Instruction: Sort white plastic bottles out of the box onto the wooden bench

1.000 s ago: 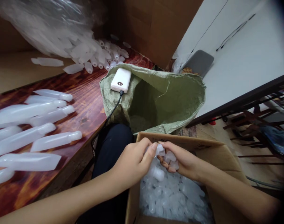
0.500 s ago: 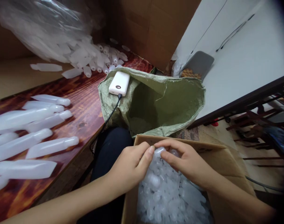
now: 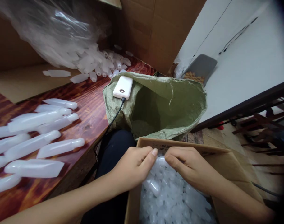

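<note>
Head view: clear piece (image 3: 161,161) sits between left hand (image 3: 138,166) and right hand (image 3: 190,165), fingers of both clenched on it, palms' contents hidden. Second piece (image 3: 154,187) shows just below left hand. Grip is above open box (image 3: 226,171), seemingly so drops land inside. Bottles (image 3: 33,146) lie on surface (image 3: 92,115) at left, perhaps for easy reach. Sack (image 3: 187,93) gapes beyond box; power bank (image 3: 123,86) rests on its rim, cable (image 3: 116,114) trailing past leg (image 3: 117,146), possible snag.
</note>
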Motion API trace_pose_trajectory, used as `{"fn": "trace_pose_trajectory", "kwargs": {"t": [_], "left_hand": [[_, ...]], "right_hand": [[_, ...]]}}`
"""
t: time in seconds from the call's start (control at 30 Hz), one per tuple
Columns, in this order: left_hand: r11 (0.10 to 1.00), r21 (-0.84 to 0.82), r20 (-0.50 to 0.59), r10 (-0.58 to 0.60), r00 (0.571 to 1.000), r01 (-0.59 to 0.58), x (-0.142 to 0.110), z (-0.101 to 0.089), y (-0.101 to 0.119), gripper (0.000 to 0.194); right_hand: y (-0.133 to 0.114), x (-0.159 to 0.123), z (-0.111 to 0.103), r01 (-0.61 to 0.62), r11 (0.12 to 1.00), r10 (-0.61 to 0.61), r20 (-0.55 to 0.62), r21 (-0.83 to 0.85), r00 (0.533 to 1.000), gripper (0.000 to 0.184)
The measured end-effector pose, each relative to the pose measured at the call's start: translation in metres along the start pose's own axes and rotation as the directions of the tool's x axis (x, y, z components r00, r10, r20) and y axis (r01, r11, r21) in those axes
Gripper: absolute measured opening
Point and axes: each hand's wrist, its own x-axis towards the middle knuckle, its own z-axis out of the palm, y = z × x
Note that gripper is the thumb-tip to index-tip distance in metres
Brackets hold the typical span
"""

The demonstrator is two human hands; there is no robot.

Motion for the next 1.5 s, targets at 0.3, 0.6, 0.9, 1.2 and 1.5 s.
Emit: {"fn": "trace_pose_trajectory", "kwargs": {"t": [0.3, 0.6, 0.9, 1.2, 1.5], "left_hand": [[1.000, -0.026, 0.017, 0.017, 1.000, -0.017, 0.000, -0.001, -0.001, 0.045], [0.999, -0.041, 0.021, -0.010, 1.000, 0.011, 0.001, -0.003, 0.000, 0.043], [0.997, -0.066, -0.006, -0.032, 0.999, 0.031, -0.001, -0.005, 0.003, 0.042], [1.000, -0.002, -0.032, -0.007, 0.999, 0.007, -0.004, -0.002, -0.001, 0.044], [0.664, 0.735, -0.067, 0.274, 0.959, -0.138, 0.002, -0.054, 0.051, 0.036]], "right_hand": [[0.013, -0.010, -0.017, 0.184, 0.963, -0.156, 0.154, -0.195, 0.976, 0.054], [0.011, -0.013, -0.015, 0.182, 0.953, -0.165, 0.086, -0.242, 0.982, 0.052], [0.038, -0.012, -0.010, 0.248, 0.932, -0.252, 0.020, -0.263, 0.967, 0.051], [0.006, -0.004, 0.020, 0.113, 0.992, -0.111, 0.035, -0.062, 0.993, 0.031], [-0.003, 0.006, 0.003, -0.356, 0.531, 0.391, 0.150, 0.769, 0.908, 0.049]]}}
